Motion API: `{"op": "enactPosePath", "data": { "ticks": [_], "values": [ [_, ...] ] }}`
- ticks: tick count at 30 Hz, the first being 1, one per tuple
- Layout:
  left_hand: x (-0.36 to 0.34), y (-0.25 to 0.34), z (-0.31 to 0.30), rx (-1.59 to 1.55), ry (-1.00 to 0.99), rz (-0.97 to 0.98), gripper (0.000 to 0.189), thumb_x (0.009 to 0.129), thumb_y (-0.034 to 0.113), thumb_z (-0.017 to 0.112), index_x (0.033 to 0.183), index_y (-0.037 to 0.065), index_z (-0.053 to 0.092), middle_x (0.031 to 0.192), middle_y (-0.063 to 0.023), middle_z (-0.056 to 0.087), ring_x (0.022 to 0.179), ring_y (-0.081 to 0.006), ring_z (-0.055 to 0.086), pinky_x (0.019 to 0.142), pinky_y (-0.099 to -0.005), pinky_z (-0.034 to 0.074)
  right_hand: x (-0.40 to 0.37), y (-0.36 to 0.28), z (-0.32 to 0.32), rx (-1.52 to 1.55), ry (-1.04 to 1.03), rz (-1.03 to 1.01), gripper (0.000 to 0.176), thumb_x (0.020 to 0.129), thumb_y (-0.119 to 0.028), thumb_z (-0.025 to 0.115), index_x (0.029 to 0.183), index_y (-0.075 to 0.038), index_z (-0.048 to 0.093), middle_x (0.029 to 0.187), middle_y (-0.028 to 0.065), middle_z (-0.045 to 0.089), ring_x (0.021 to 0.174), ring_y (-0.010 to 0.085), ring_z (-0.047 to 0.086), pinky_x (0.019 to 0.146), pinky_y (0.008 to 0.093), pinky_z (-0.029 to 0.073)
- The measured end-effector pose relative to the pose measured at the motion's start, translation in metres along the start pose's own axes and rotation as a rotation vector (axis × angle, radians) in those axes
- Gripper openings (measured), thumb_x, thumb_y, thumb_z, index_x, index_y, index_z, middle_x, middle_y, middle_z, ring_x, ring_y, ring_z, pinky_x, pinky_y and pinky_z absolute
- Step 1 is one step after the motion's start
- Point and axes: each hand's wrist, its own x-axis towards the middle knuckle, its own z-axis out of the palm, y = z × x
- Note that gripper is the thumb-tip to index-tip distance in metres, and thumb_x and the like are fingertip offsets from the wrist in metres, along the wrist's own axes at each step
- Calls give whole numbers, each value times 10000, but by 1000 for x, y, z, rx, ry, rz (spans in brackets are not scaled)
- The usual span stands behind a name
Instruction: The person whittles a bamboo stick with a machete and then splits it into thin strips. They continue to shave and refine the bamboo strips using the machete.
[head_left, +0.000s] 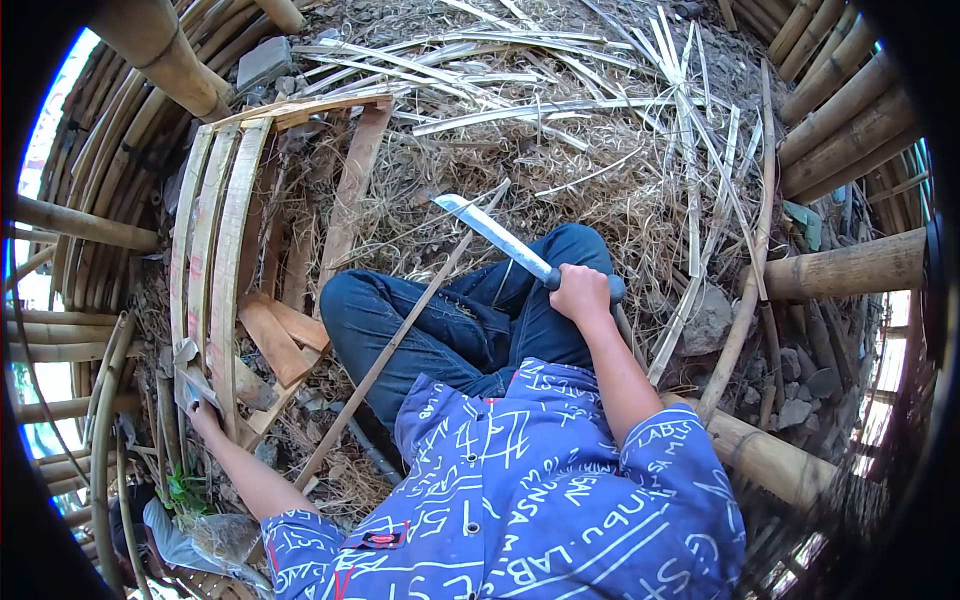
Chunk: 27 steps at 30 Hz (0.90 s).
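My right hand (pixel 580 293) is closed round the dark handle of a long knife (pixel 492 232), above my right knee. The blade points up and to the left. At the far left, my left hand (pixel 204 418) is beside the lower end of a slatted wooden crate (pixel 240 190), at a small pale grey piece (pixel 192 378). Its fingers are partly hidden, and whether they grip that piece cannot be made out. A long thin bamboo strip (pixel 395 345) lies slantwise across my crossed legs.
Pale split strips (pixel 560 105) and dry shavings (pixel 440 160) cover the ground ahead. Bamboo poles (pixel 850 265) stand on both sides. A large stone (pixel 706 318) lies to the right, and short wood pieces (pixel 275 340) lie by the crate.
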Motion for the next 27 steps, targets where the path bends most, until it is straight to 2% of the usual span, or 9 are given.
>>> {"op": "enactPosePath", "data": {
  "ticks": [7, 10, 12, 14, 17, 20, 23, 27],
  "values": [
    [-2, 4, 1, 17, 6, -39, 691, 844, 525, 629, 1257, -24, 550, 1227, -260, 595, 1128, -399, 566, 970, -426, 422, -1, 1, -1, -15, 14, -12, 176, 705, -215, 689, 832, -95, 702, 773, 132, 707, 733, 306, 704, 683, 410, 563],
    [10, -6, 2, -134, -49, -91, 703, 830, 522, 643, 1260, -27, 551, 1210, -247, 611, 1120, -389, 577, 963, -423, 428, 0, -1, -1, -6, -9, -1, 179, 703, -215, 694, 837, -96, 702, 786, 132, 709, 744, 306, 705, 691, 409, 563],
    [19, -12, 5, 40, -64, -58, 709, 807, 499, 673, 1255, -37, 555, 1171, -243, 630, 1090, -366, 594, 944, -410, 442, 1, 0, 1, -9, -10, 8, 186, 700, -216, 697, 842, -95, 703, 794, 133, 710, 754, 307, 705, 701, 409, 563],
    [-16, 25, -7, -4, -18, -66, 696, 789, 472, 695, 1234, -48, 567, 1140, -242, 640, 1068, -333, 600, 935, -393, 449, 1, 0, 2, -5, -9, 6, 183, 701, -214, 694, 840, -94, 703, 795, 134, 710, 754, 307, 705, 704, 410, 563],
    [-17, 30, -5, -89, -28, -131, 673, 796, 457, 695, 1215, -56, 578, 1136, -235, 640, 1046, -319, 604, 925, -387, 456, 0, 2, 0, -14, -11, 6, 180, 702, -211, 690, 837, -93, 702, 797, 135, 710, 756, 307, 705, 709, 410, 563],
    [0, 14, -3, -29, 5, -57, 651, 805, 458, 689, 1194, -54, 586, 1108, -220, 646, 1007, -303, 606, 903, -382, 460, 2, 0, 0, -11, -18, 8, 179, 700, -208, 689, 836, -93, 702, 801, 134, 710, 758, 305, 706, 710, 410, 563],
    [13, 3, 1, -149, -105, -44, 594, 810, 440, 706, 1124, -50, 592, 1029, -179, 642, 918, -267, 585, 849, -374, 463, 1, 0, 1, -1, -20, 14, 178, 698, -206, 689, 835, -93, 702, 803, 134, 711, 759, 304, 706, 708, 410, 564],
    [-5, 26, -5, -146, -67, -116, 572, 816, 423, 709, 1106, -54, 588, 1023, -173, 638, 905, -254, 585, 819, -374, 472, 0, 1, 1, -13, -19, 8, 171, 697, -202, 685, 827, -92, 702, 804, 138, 711, 760, 307, 706, 705, 412, 564]
  ]
}}
